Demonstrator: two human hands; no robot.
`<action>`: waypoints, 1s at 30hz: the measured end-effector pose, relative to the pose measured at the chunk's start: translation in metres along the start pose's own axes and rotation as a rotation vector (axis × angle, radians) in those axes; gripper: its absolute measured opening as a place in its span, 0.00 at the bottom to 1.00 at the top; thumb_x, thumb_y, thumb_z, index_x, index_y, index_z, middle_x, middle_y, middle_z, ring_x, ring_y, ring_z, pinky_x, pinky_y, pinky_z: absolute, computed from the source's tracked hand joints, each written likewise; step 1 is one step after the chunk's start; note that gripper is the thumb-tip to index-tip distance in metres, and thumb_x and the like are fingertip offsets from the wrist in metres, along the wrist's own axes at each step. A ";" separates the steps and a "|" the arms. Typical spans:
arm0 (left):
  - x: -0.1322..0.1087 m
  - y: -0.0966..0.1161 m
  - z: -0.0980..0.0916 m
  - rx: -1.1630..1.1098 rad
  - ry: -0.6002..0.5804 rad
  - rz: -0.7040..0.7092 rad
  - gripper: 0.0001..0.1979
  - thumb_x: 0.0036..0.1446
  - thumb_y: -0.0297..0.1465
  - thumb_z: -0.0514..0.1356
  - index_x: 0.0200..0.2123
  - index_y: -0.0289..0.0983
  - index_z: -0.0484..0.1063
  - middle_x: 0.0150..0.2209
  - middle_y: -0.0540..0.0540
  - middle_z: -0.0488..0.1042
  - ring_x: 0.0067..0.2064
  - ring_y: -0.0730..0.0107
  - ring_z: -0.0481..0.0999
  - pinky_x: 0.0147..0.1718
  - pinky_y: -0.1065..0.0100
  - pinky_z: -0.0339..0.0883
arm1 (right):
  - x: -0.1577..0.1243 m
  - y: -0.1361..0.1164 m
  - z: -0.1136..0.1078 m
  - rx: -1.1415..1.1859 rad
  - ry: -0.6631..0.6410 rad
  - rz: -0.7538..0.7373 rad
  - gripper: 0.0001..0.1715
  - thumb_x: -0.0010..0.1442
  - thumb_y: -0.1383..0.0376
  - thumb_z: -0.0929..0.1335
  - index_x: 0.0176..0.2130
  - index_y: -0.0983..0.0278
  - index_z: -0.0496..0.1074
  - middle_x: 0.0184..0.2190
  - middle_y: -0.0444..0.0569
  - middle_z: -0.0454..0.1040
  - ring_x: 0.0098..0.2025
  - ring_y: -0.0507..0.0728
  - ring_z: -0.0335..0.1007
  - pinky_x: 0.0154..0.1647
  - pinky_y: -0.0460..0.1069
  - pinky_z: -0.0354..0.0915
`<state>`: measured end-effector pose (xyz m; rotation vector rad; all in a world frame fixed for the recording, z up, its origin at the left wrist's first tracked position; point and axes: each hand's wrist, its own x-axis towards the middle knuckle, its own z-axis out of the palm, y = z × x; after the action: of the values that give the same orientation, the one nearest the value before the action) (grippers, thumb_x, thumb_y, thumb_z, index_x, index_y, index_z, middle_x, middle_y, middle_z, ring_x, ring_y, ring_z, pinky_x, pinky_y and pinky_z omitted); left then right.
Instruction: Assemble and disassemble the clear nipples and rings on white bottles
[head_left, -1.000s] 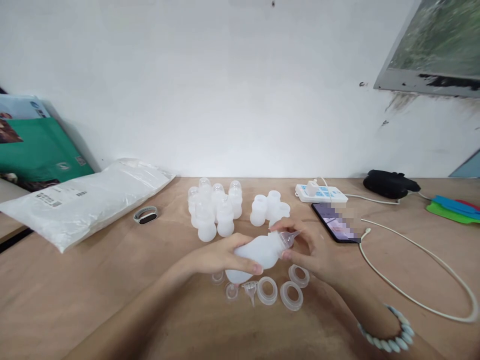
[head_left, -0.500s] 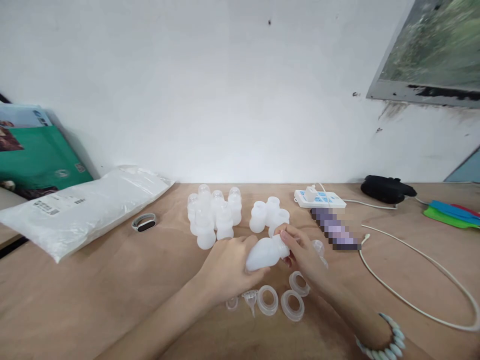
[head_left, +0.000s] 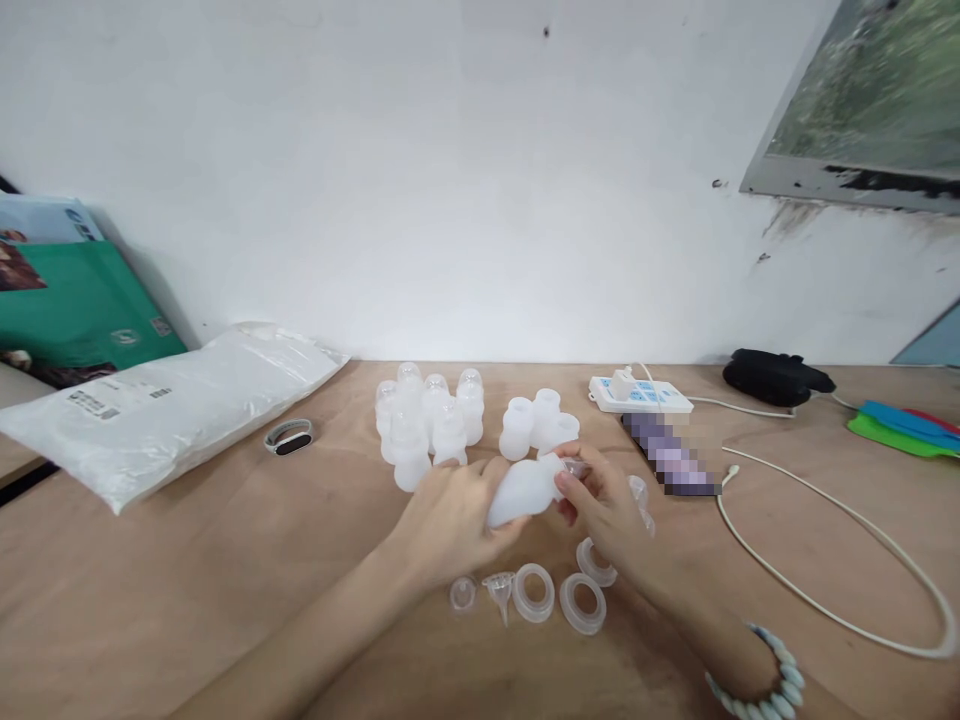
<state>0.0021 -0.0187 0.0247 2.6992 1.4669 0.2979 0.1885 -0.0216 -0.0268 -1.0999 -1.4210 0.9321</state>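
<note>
My left hand [head_left: 457, 510] is wrapped round the body of a white baby bottle [head_left: 517, 493], which lies tilted with its neck toward the right. At that neck, my right hand [head_left: 596, 490] pinches a clear cap [head_left: 574, 467], partly hidden by the fingers. Below the hands lie several translucent rings [head_left: 583, 604], a clear funnel-shaped piece [head_left: 501, 592] and a small round clear piece [head_left: 463, 594]. Beyond the left hand stands a group of white bottles with clear domed caps [head_left: 412, 460]. To their right are 3 open-topped white bottles [head_left: 517, 428].
Clear domes [head_left: 640, 495] lie just right of my right hand. Farther right are a blurred phone [head_left: 664, 455], a power strip [head_left: 645, 397], a white cable [head_left: 847, 515] and a black case [head_left: 772, 375]. On the left are a fitness band [head_left: 289, 437] and a white plastic package [head_left: 172, 400].
My right fingers have shifted at the bottle's neck, and a clear cap now shows between them. The bottle and my left hand have moved slightly left and up in view.
</note>
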 end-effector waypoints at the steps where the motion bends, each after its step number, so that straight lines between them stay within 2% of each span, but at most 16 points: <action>1: 0.001 -0.004 -0.002 0.008 0.020 -0.013 0.14 0.60 0.40 0.56 0.42 0.36 0.70 0.34 0.42 0.81 0.35 0.51 0.81 0.30 0.62 0.66 | -0.001 0.001 0.001 0.012 -0.049 -0.017 0.16 0.61 0.53 0.65 0.42 0.62 0.66 0.23 0.41 0.69 0.22 0.52 0.64 0.23 0.46 0.61; 4: 0.005 -0.017 -0.008 0.027 0.072 -0.074 0.15 0.61 0.42 0.56 0.42 0.36 0.70 0.30 0.43 0.80 0.32 0.52 0.80 0.28 0.64 0.64 | -0.005 0.004 0.003 -0.054 -0.164 -0.085 0.17 0.67 0.54 0.61 0.48 0.62 0.64 0.28 0.44 0.73 0.29 0.54 0.68 0.32 0.49 0.65; 6: 0.007 -0.024 -0.010 0.040 0.089 -0.099 0.15 0.61 0.43 0.57 0.40 0.36 0.69 0.27 0.44 0.79 0.31 0.52 0.80 0.27 0.65 0.64 | -0.005 0.004 0.002 -0.201 -0.186 -0.103 0.14 0.67 0.56 0.60 0.46 0.62 0.67 0.28 0.44 0.72 0.30 0.54 0.68 0.33 0.49 0.64; 9: 0.007 -0.029 -0.008 0.068 0.088 -0.088 0.15 0.60 0.43 0.58 0.40 0.36 0.69 0.28 0.45 0.79 0.32 0.51 0.80 0.27 0.64 0.64 | -0.001 0.002 -0.005 -0.522 -0.160 -0.186 0.09 0.66 0.61 0.63 0.37 0.62 0.69 0.28 0.45 0.73 0.31 0.55 0.69 0.33 0.49 0.62; 12: 0.007 -0.029 -0.006 0.101 0.077 -0.056 0.15 0.60 0.43 0.58 0.41 0.36 0.70 0.32 0.43 0.81 0.35 0.49 0.81 0.30 0.63 0.65 | 0.006 -0.005 -0.019 -0.996 -0.087 -0.280 0.07 0.63 0.66 0.64 0.33 0.63 0.69 0.30 0.49 0.75 0.33 0.58 0.71 0.35 0.51 0.62; 15: 0.007 -0.026 -0.007 0.095 0.065 -0.048 0.15 0.61 0.43 0.58 0.41 0.36 0.70 0.37 0.42 0.81 0.36 0.49 0.81 0.31 0.62 0.67 | 0.012 -0.012 -0.037 -1.460 -0.062 -0.188 0.06 0.63 0.66 0.65 0.34 0.65 0.71 0.32 0.54 0.77 0.34 0.63 0.74 0.32 0.52 0.61; 17: 0.007 -0.024 -0.008 0.092 0.054 -0.055 0.15 0.61 0.43 0.58 0.41 0.36 0.70 0.38 0.42 0.81 0.36 0.50 0.81 0.31 0.61 0.67 | 0.014 -0.013 -0.049 -1.646 -0.048 -0.077 0.08 0.64 0.64 0.66 0.38 0.66 0.72 0.34 0.58 0.77 0.37 0.66 0.76 0.31 0.52 0.61; 20: 0.007 -0.022 -0.009 0.102 0.034 -0.063 0.15 0.61 0.43 0.58 0.41 0.36 0.70 0.38 0.42 0.81 0.37 0.49 0.81 0.32 0.60 0.68 | 0.018 -0.010 -0.065 -1.696 -0.054 0.102 0.14 0.65 0.59 0.66 0.43 0.68 0.72 0.39 0.62 0.77 0.40 0.69 0.77 0.31 0.52 0.61; 23: 0.007 -0.021 -0.009 0.108 0.014 -0.064 0.16 0.61 0.42 0.58 0.42 0.36 0.70 0.39 0.42 0.81 0.38 0.48 0.81 0.34 0.59 0.69 | 0.021 -0.003 -0.073 -1.588 -0.171 0.200 0.12 0.65 0.61 0.66 0.40 0.67 0.73 0.39 0.60 0.78 0.39 0.66 0.78 0.30 0.51 0.60; 26: 0.008 -0.020 -0.007 0.116 -0.004 -0.064 0.16 0.61 0.43 0.57 0.43 0.36 0.71 0.37 0.42 0.82 0.39 0.47 0.81 0.35 0.59 0.70 | 0.024 0.002 -0.071 -1.510 -0.235 0.176 0.09 0.65 0.64 0.65 0.36 0.65 0.73 0.36 0.54 0.80 0.38 0.62 0.78 0.30 0.50 0.59; 30: 0.009 -0.020 -0.005 0.109 -0.005 -0.058 0.16 0.60 0.42 0.58 0.44 0.36 0.71 0.38 0.41 0.82 0.39 0.46 0.81 0.35 0.58 0.70 | 0.025 -0.001 -0.068 -1.424 -0.237 0.137 0.08 0.62 0.62 0.67 0.40 0.63 0.72 0.38 0.53 0.80 0.40 0.61 0.77 0.31 0.49 0.60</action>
<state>-0.0112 -0.0007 0.0281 2.7315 1.6016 0.2135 0.2552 0.0009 -0.0096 -2.1417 -2.2773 -0.0390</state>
